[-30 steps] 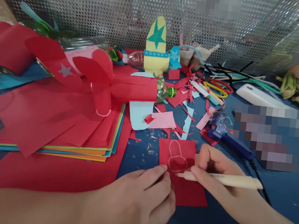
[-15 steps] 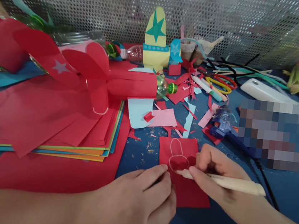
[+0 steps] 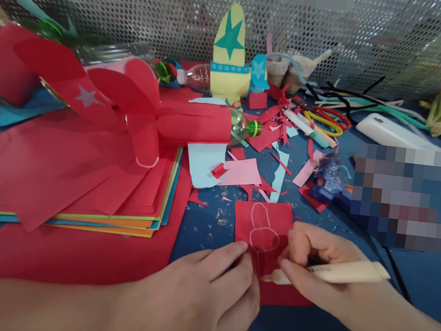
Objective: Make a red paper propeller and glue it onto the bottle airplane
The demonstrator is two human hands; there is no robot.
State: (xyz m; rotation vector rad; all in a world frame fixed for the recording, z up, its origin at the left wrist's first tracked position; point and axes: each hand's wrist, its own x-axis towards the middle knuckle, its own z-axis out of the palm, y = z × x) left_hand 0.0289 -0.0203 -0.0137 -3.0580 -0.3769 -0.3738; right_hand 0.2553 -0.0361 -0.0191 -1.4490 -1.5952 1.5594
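Note:
My right hand [image 3: 318, 264] is wrapped round a cream-coloured marker pen [image 3: 346, 272], its tip touching a small red sheet of paper [image 3: 244, 218]. Pale lines on the sheet form a tall rounded loop, an oval below it and a line running down from the oval. At the sheet's left side, my left hand [image 3: 214, 287] lies with its fingers bent loosely over the edge, pressing on the paper and gripping nothing visible.
To the left lies a stack of coloured paper [image 3: 82, 192] under a red paper-covered bottle [image 3: 193, 125]. Paper scraps [image 3: 243, 172] litter the middle. Behind stands a yellow paper shape with a green star [image 3: 230, 39]. A blue glue gun [image 3: 327, 185] and scissors [image 3: 323, 123] are right.
My right hand has drawn the marker pen down the red sheet, leaving a line below the oval. My left hand stays in place.

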